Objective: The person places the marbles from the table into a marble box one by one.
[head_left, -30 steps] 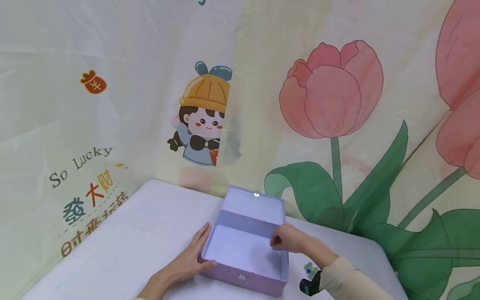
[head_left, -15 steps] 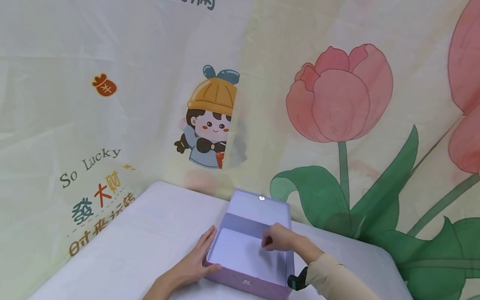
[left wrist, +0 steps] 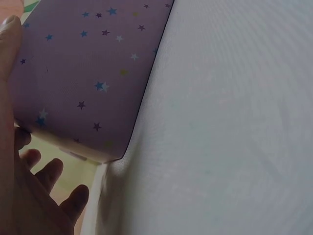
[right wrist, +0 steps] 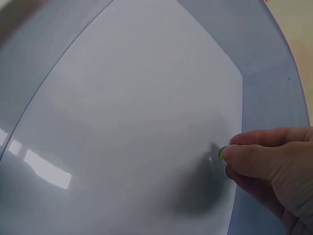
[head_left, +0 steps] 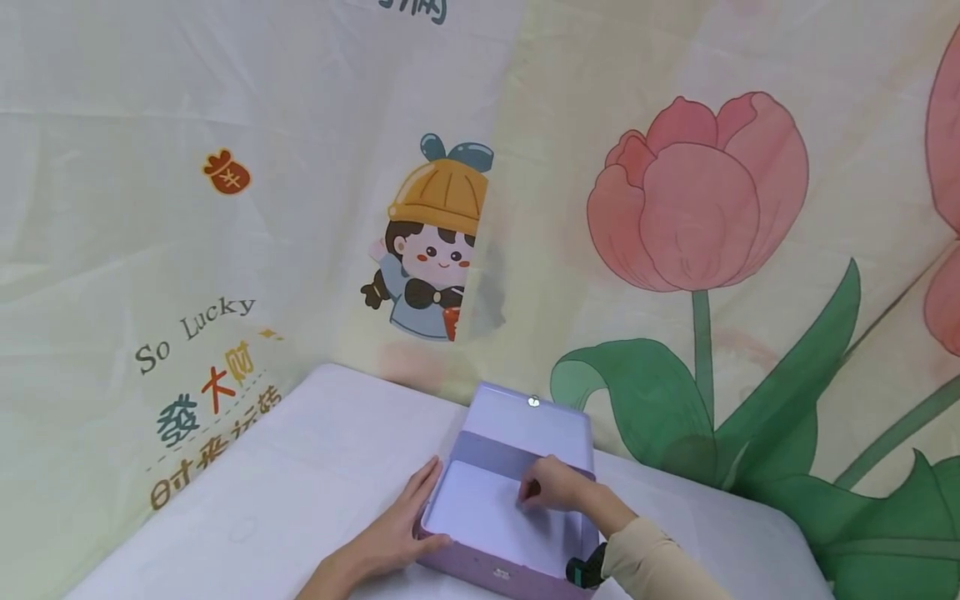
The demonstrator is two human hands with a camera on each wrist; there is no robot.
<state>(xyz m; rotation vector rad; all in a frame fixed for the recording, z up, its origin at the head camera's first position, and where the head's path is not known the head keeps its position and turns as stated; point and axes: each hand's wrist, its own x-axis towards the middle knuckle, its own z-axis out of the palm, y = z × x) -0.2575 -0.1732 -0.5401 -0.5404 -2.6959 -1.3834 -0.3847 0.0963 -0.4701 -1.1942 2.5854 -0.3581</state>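
The lilac box [head_left: 465, 562] stands with its lid [head_left: 528, 425] thrown back, and its outside carries small stars, seen on the box [left wrist: 93, 63] in the left wrist view. My left hand [head_left: 390, 531] rests against its left side, fingers extended and thumb at the front corner; that hand [left wrist: 36, 196] lies close by in the left wrist view. Above the pale box floor [right wrist: 132, 98], my right hand [right wrist: 274, 164] pinches a small yellow-green glassy piece [right wrist: 222, 153], mostly hidden by the fingertips. In the head view the right hand [head_left: 557, 485] is inside the box outline.
A white cloth-covered table [head_left: 285, 475] extends left and right of the box. Behind it hangs a printed cloth [head_left: 532, 208] with tulips and a cartoon child. A black wrist camera [head_left: 587, 568] is on my right wrist, by the box's front right corner.
My right hand has moved left, from the box's right wall to over the floor. The small glassy pieces on the table at right went out of sight behind the right arm. The whole head view has shifted.
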